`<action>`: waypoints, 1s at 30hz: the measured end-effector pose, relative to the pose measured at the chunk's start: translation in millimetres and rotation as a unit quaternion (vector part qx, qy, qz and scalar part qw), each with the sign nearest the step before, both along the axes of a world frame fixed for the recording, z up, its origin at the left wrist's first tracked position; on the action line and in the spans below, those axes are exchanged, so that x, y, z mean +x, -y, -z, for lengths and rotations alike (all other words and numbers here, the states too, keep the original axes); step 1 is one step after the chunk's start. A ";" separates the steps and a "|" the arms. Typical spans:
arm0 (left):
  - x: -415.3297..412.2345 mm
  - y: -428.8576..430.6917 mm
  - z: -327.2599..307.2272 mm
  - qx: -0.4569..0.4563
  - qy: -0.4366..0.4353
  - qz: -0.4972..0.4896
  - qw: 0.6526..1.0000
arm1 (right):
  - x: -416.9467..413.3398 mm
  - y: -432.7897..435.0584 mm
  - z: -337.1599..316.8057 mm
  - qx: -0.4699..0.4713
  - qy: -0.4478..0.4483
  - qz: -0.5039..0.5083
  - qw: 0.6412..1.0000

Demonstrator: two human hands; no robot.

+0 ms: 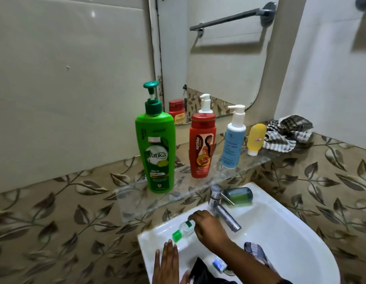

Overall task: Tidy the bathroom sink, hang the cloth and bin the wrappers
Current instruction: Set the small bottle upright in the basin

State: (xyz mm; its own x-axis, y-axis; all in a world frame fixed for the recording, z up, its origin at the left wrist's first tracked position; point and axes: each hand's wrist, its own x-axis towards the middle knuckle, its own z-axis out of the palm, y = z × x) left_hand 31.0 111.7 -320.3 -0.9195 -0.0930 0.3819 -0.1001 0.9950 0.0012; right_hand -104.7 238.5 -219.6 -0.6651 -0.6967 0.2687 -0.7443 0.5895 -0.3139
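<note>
Here, in the head view, my right hand [208,227] reaches across the white glazed sink [300,238] and pinches a small clear plastic bottle [185,229] with a green cap, fingers curled around its body on the sink's left rim. My left hand [166,263] lies flat and spread just below that bottle, fingers straight, holding nothing; its fingertips nearly meet the green cap.

Just right of my right hand stands the chrome tap [221,210], a smooth angled cylinder. Beyond it, a dark green soap bar [239,195] rests on the back rim. Under my right forearm, down in the basin, lie crumpled wrappers: a black one [200,269], a small blue-and-white one [219,265] and a grey printed one [254,249].

Above my hands a clear acrylic shelf [141,201] carries a tall green pump bottle [157,148], a red shampoo bottle [201,146], a pale blue pump bottle [233,140] and a yellow translucent tube [255,138] leaning cap down. Far up to the right, the checked cloth [288,132] sits bunched at the shelf's end, below the grey metal towel bar [229,17].
</note>
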 end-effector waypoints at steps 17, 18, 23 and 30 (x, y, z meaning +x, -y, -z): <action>-19.2 -1.8 9.6 -0.001 0.035 -0.072 0.997 | -16.3 30.4 28.9 0.228 -0.089 0.039 0.969; -18.6 -2.3 8.3 0.008 0.053 -0.078 0.996 | -16.4 31.8 29.5 0.220 -0.089 0.040 0.971; -18.0 -4.2 3.5 0.021 0.061 -0.084 0.994 | -20.0 33.7 18.5 0.194 0.046 0.029 0.980; -14.9 -5.7 0.1 0.034 0.050 -0.070 0.996 | -21.0 33.8 40.8 -0.029 0.259 0.088 0.961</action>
State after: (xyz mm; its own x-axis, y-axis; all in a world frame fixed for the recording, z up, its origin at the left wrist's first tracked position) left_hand 16.1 117.4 -320.4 -0.9288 -0.2458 0.2772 -0.2413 0.9691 0.0509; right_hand -125.7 204.8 -260.4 -0.8267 -0.5546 -0.0952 -0.3690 0.6620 -0.6524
